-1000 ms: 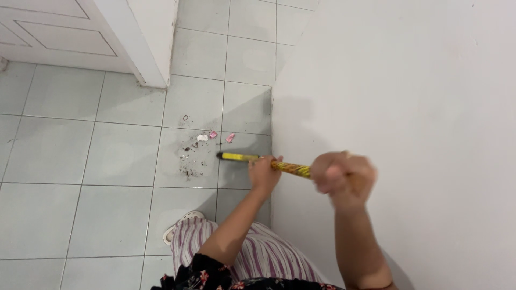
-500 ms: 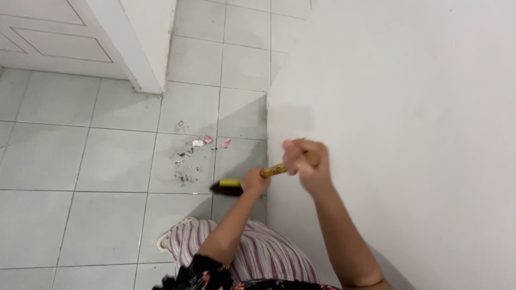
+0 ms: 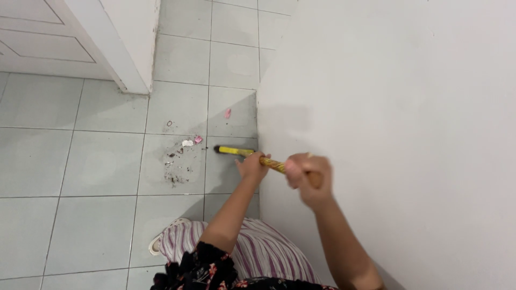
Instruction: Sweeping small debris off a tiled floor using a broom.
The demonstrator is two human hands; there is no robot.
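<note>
You hold a yellow broom handle (image 3: pixel 242 152) low over the grey tiled floor (image 3: pixel 91 161), its dark end beside a patch of dirt (image 3: pixel 176 167) and pink and white scraps (image 3: pixel 192 141). Your left hand (image 3: pixel 251 166) is clamped mid-handle; your right hand (image 3: pixel 304 176) is closed around the upper end, near the white wall (image 3: pixel 403 134).

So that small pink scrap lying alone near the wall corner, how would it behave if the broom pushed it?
The pink scrap looks thin and crumpled like a wrapper bit, so it is probably very light and would skid easily over the smooth floor tiles. Being flat, it seems unlikely to roll. It may flutter or lodge against the white wall beside it rather than travel straight.
</note>
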